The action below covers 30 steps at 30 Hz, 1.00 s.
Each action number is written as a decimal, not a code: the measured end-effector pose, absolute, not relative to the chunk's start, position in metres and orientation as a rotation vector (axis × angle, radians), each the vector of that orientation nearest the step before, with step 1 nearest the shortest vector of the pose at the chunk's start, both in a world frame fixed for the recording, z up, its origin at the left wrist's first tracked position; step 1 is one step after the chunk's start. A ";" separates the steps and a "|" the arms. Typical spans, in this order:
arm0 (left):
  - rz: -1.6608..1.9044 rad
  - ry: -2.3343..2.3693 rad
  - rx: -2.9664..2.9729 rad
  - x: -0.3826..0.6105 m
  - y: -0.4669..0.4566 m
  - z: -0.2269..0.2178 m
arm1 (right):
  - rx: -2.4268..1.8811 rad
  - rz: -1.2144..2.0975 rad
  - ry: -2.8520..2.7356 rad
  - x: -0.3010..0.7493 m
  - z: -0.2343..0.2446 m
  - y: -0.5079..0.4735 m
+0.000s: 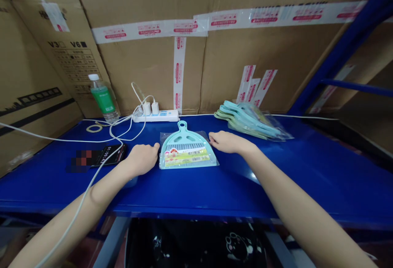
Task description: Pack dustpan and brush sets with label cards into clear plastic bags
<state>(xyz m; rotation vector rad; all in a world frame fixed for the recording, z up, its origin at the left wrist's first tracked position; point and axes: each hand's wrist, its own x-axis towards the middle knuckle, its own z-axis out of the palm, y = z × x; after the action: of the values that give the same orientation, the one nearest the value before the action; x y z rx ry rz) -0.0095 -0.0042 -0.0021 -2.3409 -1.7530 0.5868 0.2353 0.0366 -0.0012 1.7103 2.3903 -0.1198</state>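
A light-blue dustpan and brush set [188, 139] lies flat in a clear plastic bag, its handle pointing away from me. A printed card with red mushrooms and a green field covers the brush. At the bag's left edge is my left hand [143, 159], closed, with the fingertips pinched against the plastic. My right hand [226, 141] is closed at the upper right edge of the bag, thumb and fingers together on it. Behind my right hand, several more bagged dustpans [250, 119], blue and pale green, lie in an overlapping pile.
A white power strip [166, 115] with plugged-in chargers stands at the back of the blue table [190, 194]. White cables [92, 182] loop across the left side and over my left forearm. A phone [113, 154], a bracelet [93, 128] and a green-labelled bottle [103, 100] are at left. Cardboard walls the back.
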 end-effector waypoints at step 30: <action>0.612 -1.733 -2.341 -0.009 -0.004 -0.002 | 1.700 -0.099 2.375 0.234 0.001 0.034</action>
<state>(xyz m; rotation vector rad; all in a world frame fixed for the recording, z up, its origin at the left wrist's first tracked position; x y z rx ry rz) -0.0087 -0.0037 -0.0021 -2.3408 -1.7331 0.6116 0.2338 0.0342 0.0013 1.6999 2.3754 -0.0988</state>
